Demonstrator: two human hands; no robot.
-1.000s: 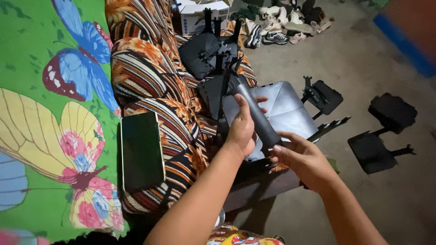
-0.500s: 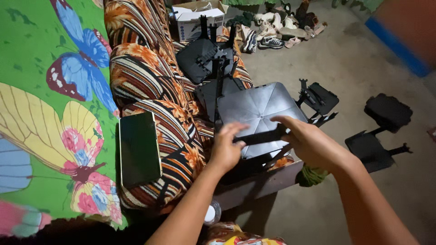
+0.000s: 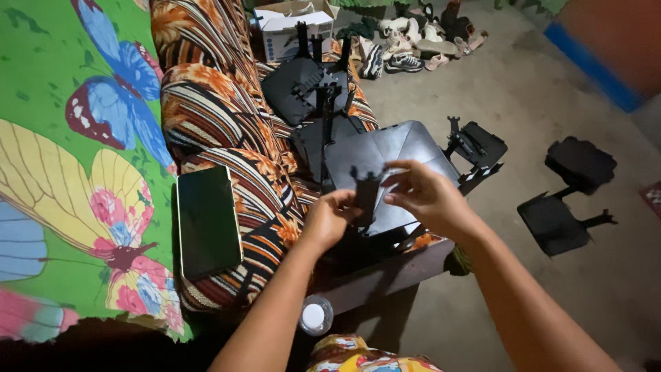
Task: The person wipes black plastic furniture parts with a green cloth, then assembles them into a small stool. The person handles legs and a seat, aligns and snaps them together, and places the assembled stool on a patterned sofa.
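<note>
My left hand (image 3: 329, 219) grips the black bracket (image 3: 365, 193) from below, its long axis standing upright over the padded seat panel (image 3: 385, 155). My right hand (image 3: 423, 196) closes in from the right, fingers pinching its upper edge.

Lighting: dim indoor, strongest on the bare floor (image 3: 523, 89) at upper centre; deep shadow along the bottom edge. Quality: sharp centre, wide-angle bending at the edges, slight glare on the phone (image 3: 206, 220) screen.
</note>
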